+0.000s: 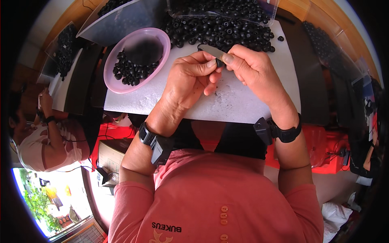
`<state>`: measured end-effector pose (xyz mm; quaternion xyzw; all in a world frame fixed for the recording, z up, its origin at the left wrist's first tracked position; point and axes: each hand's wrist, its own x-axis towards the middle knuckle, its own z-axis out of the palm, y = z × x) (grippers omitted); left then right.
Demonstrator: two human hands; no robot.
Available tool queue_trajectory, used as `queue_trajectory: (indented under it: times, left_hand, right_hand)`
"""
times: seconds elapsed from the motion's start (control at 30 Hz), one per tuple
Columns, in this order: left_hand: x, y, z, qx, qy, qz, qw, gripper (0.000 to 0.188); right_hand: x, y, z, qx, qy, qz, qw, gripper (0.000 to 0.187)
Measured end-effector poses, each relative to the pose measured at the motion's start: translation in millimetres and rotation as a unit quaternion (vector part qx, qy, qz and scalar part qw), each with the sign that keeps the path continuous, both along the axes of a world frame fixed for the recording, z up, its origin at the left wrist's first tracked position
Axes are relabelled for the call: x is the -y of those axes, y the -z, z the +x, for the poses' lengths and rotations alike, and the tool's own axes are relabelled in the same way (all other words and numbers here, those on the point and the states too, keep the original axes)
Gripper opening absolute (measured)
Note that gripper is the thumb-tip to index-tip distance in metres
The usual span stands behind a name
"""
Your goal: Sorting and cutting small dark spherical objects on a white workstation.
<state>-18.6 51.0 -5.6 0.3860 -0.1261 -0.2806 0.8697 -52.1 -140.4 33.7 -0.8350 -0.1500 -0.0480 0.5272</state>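
Note:
Over the white board (239,109), my two hands meet at a small black rounded part (219,63). My left hand (192,75) pinches this part between thumb and fingers. In my right hand (253,71) is a short knife blade (210,51), gripped close to its edge by thumb and forefinger; its handle is hidden in the hand. The blade lies just above the black part, and whether it cuts into it I cannot tell. Beyond the hands spreads a heap of similar black parts (221,32).
A pink bowl (108,79) with black parts stands at the left of the board. Behind it, a clear plastic bin (117,24) lies tilted. Another person (52,137) works at the left, beside more black parts (65,48). Red stools (330,152) stand below the table.

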Motion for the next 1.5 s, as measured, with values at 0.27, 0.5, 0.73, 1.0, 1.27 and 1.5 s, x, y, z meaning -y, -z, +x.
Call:
queue_trajectory:
  times: [0.27, 0.5, 0.73, 1.0, 1.27, 1.5]
  left_hand:
    - [3, -2, 2, -0.015, -0.019, -0.036, 0.999, 0.02]
    - [5, -1, 2, 0.03, -0.007, 0.003, 1.0, 0.024]
    - [6, -8, -4, 0.053, -0.005, 0.043, 0.998, 0.022]
    - [5, -2, 1, 0.0, -0.006, -0.015, 1.0, 0.018]
    - [4, -1, 2, -0.005, 0.003, -0.002, 1.0, 0.015]
    - [4, -3, 1, -0.015, 0.014, -0.006, 1.0, 0.013]
  right_hand:
    - [0, 4, -3, 0.033, 0.023, 0.143, 0.989, 0.028]
    - [-2, 0, -2, 0.022, 0.018, 0.123, 0.992, 0.026]
    - [1, 6, 0, 0.02, 0.025, 0.098, 0.995, 0.026]
    - [2, 5, 1, 0.023, 0.035, 0.096, 0.995, 0.029]
    - [2, 2, -1, 0.016, 0.026, 0.034, 0.999, 0.03]
    - [2, 2, -1, 0.022, 0.026, 0.015, 0.999, 0.03]
